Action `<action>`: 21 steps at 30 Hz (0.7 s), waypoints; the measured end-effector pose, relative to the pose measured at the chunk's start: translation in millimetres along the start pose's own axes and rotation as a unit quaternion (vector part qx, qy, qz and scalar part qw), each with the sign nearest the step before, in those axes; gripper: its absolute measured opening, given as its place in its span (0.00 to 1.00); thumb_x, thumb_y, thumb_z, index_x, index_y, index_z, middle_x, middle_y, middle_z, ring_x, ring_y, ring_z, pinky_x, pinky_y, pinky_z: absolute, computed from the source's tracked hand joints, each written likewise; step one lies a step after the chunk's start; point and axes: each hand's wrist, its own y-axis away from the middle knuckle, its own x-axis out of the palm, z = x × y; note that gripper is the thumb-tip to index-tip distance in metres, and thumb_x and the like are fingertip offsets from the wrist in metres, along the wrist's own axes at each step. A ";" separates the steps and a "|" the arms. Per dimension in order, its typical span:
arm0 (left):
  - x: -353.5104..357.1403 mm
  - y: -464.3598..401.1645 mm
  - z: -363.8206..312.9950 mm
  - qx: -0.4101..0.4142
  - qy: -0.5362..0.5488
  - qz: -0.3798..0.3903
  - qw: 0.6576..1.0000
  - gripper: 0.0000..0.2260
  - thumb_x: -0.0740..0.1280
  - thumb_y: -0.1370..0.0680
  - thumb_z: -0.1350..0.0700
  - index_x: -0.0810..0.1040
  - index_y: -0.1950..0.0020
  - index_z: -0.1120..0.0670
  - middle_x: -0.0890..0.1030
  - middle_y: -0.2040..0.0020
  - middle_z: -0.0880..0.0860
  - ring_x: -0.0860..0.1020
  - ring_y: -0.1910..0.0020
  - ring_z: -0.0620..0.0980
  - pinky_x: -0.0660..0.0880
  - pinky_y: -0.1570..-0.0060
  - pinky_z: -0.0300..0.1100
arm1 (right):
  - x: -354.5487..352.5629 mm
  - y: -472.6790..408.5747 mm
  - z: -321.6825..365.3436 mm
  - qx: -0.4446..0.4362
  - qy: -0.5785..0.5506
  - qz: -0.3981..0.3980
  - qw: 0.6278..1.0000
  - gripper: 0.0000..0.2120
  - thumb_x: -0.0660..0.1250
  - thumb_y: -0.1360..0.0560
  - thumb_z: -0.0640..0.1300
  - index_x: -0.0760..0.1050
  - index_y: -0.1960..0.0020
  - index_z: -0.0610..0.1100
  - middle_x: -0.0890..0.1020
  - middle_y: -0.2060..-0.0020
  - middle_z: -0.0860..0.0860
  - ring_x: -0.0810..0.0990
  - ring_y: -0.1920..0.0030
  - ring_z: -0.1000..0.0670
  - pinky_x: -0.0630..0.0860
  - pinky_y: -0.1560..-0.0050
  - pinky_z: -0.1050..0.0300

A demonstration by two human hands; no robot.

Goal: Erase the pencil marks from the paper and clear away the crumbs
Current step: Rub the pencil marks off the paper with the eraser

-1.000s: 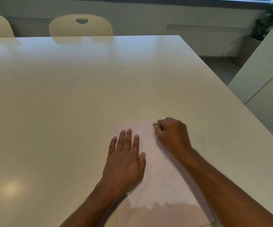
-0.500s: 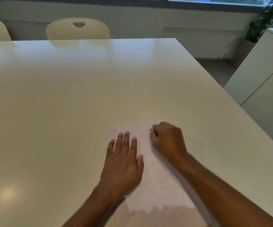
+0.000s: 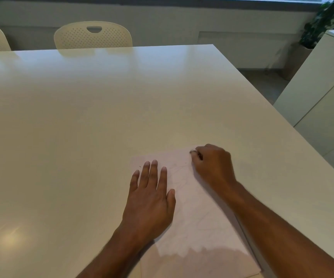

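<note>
On paper (image 3: 194, 213), left hand (image 3: 149, 199) flat; right hand (image 3: 212, 165) pinches eraser (image 3: 193, 151).

Two cream chairs (image 3: 93, 35) behind the glossy table (image 3: 81, 117), potted plant (image 3: 322, 19) by the window.

So the paper (image 3: 194, 213) is lying flat on the surface (image 3: 101, 121), a pale white sheet turned a bit off square, with its far edge pointing away and its near end running out toward the bottom of the view. Faint pencil marks (image 3: 179, 170) are showing across the upper part, really light and hard to make out. A tiny dark speck (image 3: 140, 166) is sitting near the far left corner; can't tell if it's a crumb.
</note>
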 end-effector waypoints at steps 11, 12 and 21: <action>-2.1 -0.2 -0.3 -0.006 0.006 -0.003 1.000 0.28 0.38 0.18 0.41 0.38 0.21 0.52 0.36 0.20 0.55 0.33 0.21 0.53 0.35 0.25 0.53 | 0.0 -4.3 -3.0 0.023 0.002 -0.013 1.000 0.12 0.66 0.27 0.46 0.77 0.68 0.44 0.77 0.70 0.48 0.77 0.69 0.42 0.68 0.69 0.55; -2.8 0.0 -0.6 -0.006 0.002 -0.003 1.000 0.28 0.38 0.18 0.41 0.38 0.21 0.51 0.36 0.20 0.55 0.32 0.21 0.53 0.35 0.25 0.53 | 0.8 -3.3 -1.0 0.014 0.003 -0.019 1.000 0.12 0.66 0.27 0.45 0.76 0.69 0.43 0.77 0.71 0.48 0.77 0.70 0.42 0.67 0.70 0.56; -8.3 0.7 -2.6 -0.018 -0.002 0.035 0.999 0.28 0.37 0.18 0.41 0.33 0.22 0.50 0.31 0.21 0.53 0.28 0.23 0.51 0.34 0.24 0.53 | -1.3 -1.2 -3.7 0.008 -0.007 -0.003 1.000 0.11 0.68 0.26 0.45 0.78 0.67 0.44 0.77 0.70 0.48 0.77 0.69 0.44 0.70 0.68 0.54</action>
